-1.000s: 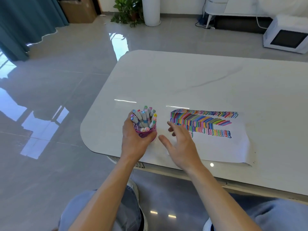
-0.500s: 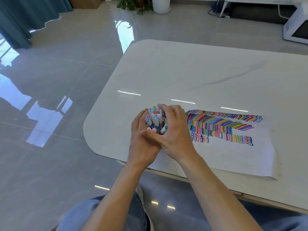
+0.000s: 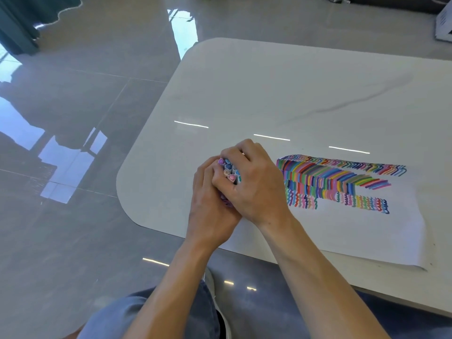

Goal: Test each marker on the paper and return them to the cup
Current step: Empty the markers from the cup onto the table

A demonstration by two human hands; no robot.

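Moved since a second ago: the right hand [image 3: 254,182] has crossed from open air beside the cup onto the marker tops, and the view has drawn closer.

Item: markers [image 3: 228,171], a tight bundle standing cap-up in a pink cup [image 3: 226,203]. Only a few coloured cap ends show between the hands, and of the cup only a sliver.

Location: on the white table [image 3: 269,89], near its rounded left corner, just left of the paper [image 3: 367,231].

Left hand [image 3: 210,204]: wrapped round the cup wall, steadying it.

Right hand: fingers curled over the far side of the bundle, thumb on the near side, clasping the markers. Whether it has singled one out cannot be told.

Paper: carries dense rows of coloured strokes [image 3: 330,177] and squiggles, so testing looks far along.

Hazards, as judged: the markers are packed tight, so pulling one may drag its neighbours out. The cup stands close to the table edge, so a tip could spill markers onto the floor [image 3: 73,118].

Writing: none legible on caps, cup or paper, and no brand can be made out.
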